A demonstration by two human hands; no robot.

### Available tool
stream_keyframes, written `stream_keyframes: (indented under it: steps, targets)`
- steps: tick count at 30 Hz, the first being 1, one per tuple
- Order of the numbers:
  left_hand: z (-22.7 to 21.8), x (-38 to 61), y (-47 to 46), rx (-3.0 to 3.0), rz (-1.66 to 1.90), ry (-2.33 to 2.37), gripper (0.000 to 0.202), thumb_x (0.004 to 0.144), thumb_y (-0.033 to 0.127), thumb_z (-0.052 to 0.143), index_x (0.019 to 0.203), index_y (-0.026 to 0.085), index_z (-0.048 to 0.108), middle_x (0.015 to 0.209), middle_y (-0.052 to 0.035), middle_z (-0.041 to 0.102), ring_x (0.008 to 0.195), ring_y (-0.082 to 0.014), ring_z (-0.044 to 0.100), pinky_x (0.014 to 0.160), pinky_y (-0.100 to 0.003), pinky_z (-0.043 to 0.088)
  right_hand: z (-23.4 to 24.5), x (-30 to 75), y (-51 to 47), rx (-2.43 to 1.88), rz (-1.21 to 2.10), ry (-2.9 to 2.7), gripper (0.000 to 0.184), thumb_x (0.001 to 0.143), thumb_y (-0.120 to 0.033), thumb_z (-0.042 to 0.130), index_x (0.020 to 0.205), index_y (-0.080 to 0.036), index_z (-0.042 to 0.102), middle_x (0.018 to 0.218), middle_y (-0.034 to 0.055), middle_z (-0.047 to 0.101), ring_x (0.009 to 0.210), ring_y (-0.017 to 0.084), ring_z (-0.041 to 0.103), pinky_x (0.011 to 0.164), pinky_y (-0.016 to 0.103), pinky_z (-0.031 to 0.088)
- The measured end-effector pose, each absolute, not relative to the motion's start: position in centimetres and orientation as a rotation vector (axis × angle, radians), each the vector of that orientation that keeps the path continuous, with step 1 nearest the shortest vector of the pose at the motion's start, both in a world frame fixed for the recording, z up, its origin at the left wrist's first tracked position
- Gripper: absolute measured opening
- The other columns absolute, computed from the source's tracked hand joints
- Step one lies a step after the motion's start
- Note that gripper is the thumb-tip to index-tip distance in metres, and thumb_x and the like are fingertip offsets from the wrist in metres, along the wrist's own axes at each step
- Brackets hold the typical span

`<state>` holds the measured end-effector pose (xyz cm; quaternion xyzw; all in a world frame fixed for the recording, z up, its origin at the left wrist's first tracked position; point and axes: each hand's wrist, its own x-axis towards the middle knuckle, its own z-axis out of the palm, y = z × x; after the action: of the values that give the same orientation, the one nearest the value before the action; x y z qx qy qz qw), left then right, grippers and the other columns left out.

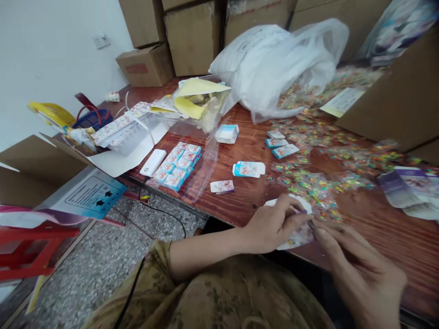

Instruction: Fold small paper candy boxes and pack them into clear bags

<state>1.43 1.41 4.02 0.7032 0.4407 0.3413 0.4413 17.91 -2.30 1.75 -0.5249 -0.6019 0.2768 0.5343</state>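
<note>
My left hand [274, 226] is closed round a small carton [302, 211], of which only a purple edge shows between the fingers. The fingers and thumb of my right hand [360, 258] are pinched together at the near end of that carton, touching the left fingertips. Below both hands lie white printed carton pieces [300, 240] at the table's front edge. Just beyond the hands, small clear packets of coloured bits [315, 189] are spread over the wooden table [250, 205]. Left of them lie a blue-and-white carton [248, 169] with an open flap and a purple-and-white carton [222, 186].
Flattened purple cartons [411, 192] lie at the right. Several small filled-out boxes [178, 164] stand grouped at the left, beside a white power bank [153, 162]. A large white plastic bag [270, 64] and cardboard boxes [192, 39] stand at the back.
</note>
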Motion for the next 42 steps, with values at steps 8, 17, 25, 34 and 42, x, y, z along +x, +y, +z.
stream_keyframes:
  steps: [8, 17, 25, 34, 42]
  targets:
    - [2.7, 1.0, 0.8, 1.942, 0.753, 1.189, 0.021, 0.098, 0.038, 0.037, 0.106, 0.022, 0.047, 0.087, -0.0028, 0.062, 0.080, -0.0189, 0.064, 0.072, -0.030, 0.046, 0.5, 17.2, -0.8, -1.289, 1.207, -0.849, 0.029, 0.056, -0.040, 0.088, 0.079, -0.025, 0.079, 0.080, 0.0027, 0.076, 0.070, 0.016, 0.069, 0.068, 0.027, 0.057]
    - [2.9, 1.1, 1.2, 1.650, 0.855, 1.131, 0.020, 0.098, 0.040, 0.038, 0.099, 0.022, 0.047, 0.074, 0.0028, 0.055, 0.068, -0.0137, 0.056, 0.066, -0.026, 0.040, 2.1, 17.0, -1.1, -1.169, 0.957, -1.286, 0.013, 0.082, -0.034, 0.071, 0.086, -0.025, 0.079, 0.084, 0.0047, 0.073, 0.080, 0.019, 0.066, 0.073, 0.032, 0.056]
    - [2.5, 0.7, 1.2, 1.578, 0.843, 1.179, 0.020, 0.098, 0.038, 0.038, 0.106, 0.022, 0.046, 0.080, 0.0017, 0.059, 0.070, -0.0136, 0.057, 0.066, -0.025, 0.040, 0.6, 15.3, -2.7, -1.112, 0.883, -1.464, 0.032, 0.093, -0.027, 0.056, 0.124, -0.025, 0.067, 0.101, 0.0054, 0.067, 0.087, 0.015, 0.065, 0.074, 0.027, 0.055]
    - [2.3, -3.8, 4.9, 1.539, 0.967, 1.394, 0.032, 0.095, 0.039, 0.045, 0.120, 0.020, 0.048, 0.089, -0.0032, 0.065, 0.079, -0.0159, 0.061, 0.070, -0.026, 0.045, -0.6, 17.7, 0.9, -1.323, 0.550, -1.441, 0.024, 0.093, -0.032, 0.057, 0.107, -0.020, 0.072, 0.090, 0.0068, 0.069, 0.084, 0.019, 0.065, 0.080, 0.033, 0.053]
    - [4.7, -1.9, 2.9, 1.487, 1.049, 1.235, 0.036, 0.083, 0.037, 0.067, 0.113, 0.021, 0.054, 0.096, -0.0023, 0.066, 0.087, -0.0163, 0.064, 0.080, -0.027, 0.050, 1.5, 17.5, 1.1, -1.054, 0.754, -1.587, 0.034, 0.086, -0.041, 0.067, 0.115, -0.023, 0.068, 0.100, 0.0064, 0.073, 0.086, 0.019, 0.069, 0.080, 0.033, 0.055]
